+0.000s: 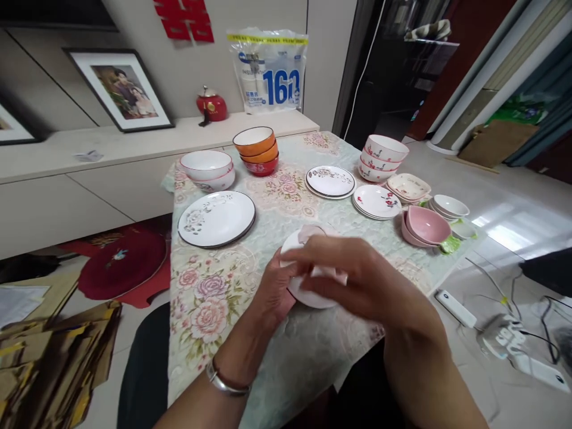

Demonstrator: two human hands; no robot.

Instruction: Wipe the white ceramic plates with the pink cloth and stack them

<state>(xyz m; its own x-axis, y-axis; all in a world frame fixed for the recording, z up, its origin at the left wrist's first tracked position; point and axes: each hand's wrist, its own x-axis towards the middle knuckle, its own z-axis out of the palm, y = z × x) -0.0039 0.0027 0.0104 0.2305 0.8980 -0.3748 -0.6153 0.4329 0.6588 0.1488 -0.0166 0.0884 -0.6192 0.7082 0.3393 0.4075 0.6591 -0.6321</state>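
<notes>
A small white plate (316,298) is in my left hand (279,286), which grips its left edge with the thumb on top, above the near part of the table. Over the plate is my right hand (346,271), blurred by motion, its fingers stretched out and the thumb apart from them. It hides much of the plate's middle and right side; whether it touches the surface I cannot tell. Beyond lie two oval white plates with floral print, one stack at the left (217,219) and one stack at the centre (331,180). Flowered small plates (376,201) are stacked at the right.
On the flowered tablecloth (210,298) stand white bowls (207,170), orange and red bowls (255,152), patterned bowls (383,158), a square dish (409,186), pink bowls (426,226) and small white bowls (450,206). A cabinet (111,155) borders the far side. Flattened cardboard (49,369) lies at left.
</notes>
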